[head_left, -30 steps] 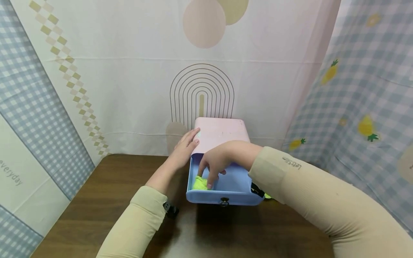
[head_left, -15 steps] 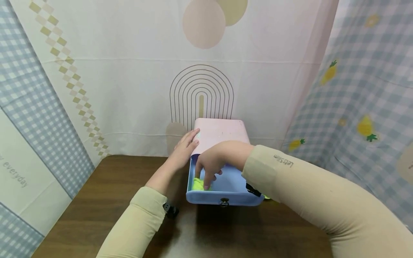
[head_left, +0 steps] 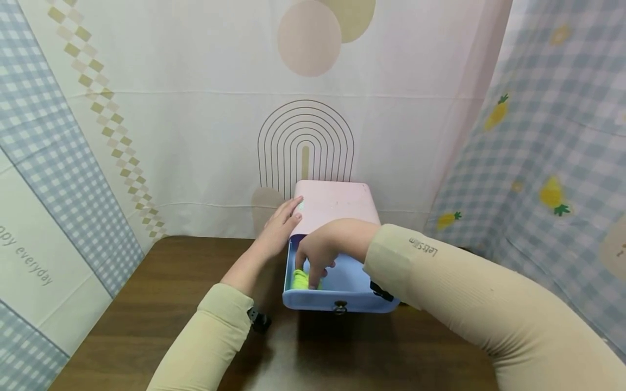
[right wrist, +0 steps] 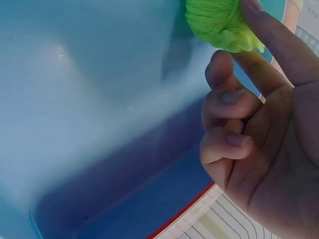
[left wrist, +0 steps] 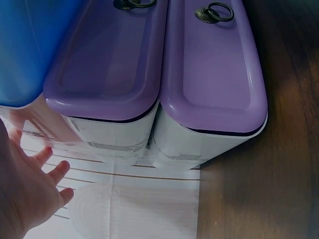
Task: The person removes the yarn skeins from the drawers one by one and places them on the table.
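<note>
A drawer unit with a pink top (head_left: 335, 201) stands at the back of the table, its light blue drawer (head_left: 313, 300) pulled out. My left hand (head_left: 279, 227) rests along the unit's left upper edge, fingers extended. Inside the drawer's front left corner, my right hand (head_left: 320, 250) pinches a small bundle of neon green yarn (head_left: 300, 279) between thumb and index finger. The right wrist view shows the yarn's wound strands (right wrist: 219, 25) and the other fingers curled loosely beside it. The rest of the drawer floor (right wrist: 99, 74) appears bare.
Two purple drawer fronts (left wrist: 107, 59) with ring pulls show shut in the left wrist view. A ring pull (head_left: 339, 307) hangs on the blue drawer's front. Printed cloth (head_left: 210, 136) hangs close behind the unit, and the wooden table (head_left: 195, 271) extends left and front.
My right hand has shifted slightly left and toward the drawer's front with the yarn at its fingertips. A green scrap beside the drawer's right is now hidden by the right forearm. My left hand stays put.
</note>
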Tool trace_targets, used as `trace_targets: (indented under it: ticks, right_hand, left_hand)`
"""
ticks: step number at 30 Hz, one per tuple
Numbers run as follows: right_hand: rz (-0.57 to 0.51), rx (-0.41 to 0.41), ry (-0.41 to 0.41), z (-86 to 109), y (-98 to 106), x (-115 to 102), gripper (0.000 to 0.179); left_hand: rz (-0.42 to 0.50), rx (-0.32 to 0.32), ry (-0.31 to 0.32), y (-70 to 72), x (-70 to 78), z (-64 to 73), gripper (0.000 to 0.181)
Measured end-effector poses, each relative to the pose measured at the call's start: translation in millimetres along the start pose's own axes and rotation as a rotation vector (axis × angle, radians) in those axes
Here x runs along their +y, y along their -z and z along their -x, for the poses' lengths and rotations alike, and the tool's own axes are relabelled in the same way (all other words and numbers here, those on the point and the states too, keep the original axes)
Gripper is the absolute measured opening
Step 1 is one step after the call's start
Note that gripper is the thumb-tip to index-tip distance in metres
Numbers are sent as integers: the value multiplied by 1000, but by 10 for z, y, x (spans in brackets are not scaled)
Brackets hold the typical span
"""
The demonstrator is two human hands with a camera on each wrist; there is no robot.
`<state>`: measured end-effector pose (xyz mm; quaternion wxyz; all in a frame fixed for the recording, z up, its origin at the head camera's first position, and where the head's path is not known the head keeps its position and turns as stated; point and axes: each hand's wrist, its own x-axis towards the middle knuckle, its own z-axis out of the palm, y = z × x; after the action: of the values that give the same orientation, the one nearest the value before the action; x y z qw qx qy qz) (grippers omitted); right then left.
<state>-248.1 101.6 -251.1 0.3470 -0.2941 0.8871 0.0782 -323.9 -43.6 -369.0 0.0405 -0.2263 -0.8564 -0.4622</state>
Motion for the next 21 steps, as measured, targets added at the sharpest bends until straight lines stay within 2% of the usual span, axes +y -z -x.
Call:
trace_targets:
  ticks: [5, 10, 21]
  right_hand:
    - [-8, 26, 11, -10, -9, 22, 42]
    - [-25, 12, 20, -30, -5, 34, 41]
    - [-39, -12, 23, -50, -20, 27, 38]
  left_hand:
    - [-1, -2, -17, -6, -9, -10, 56]
    - [-9, -2, -25, -4, -22, -22, 56]
    - [-3, -5, -2, 1, -15, -10, 56]
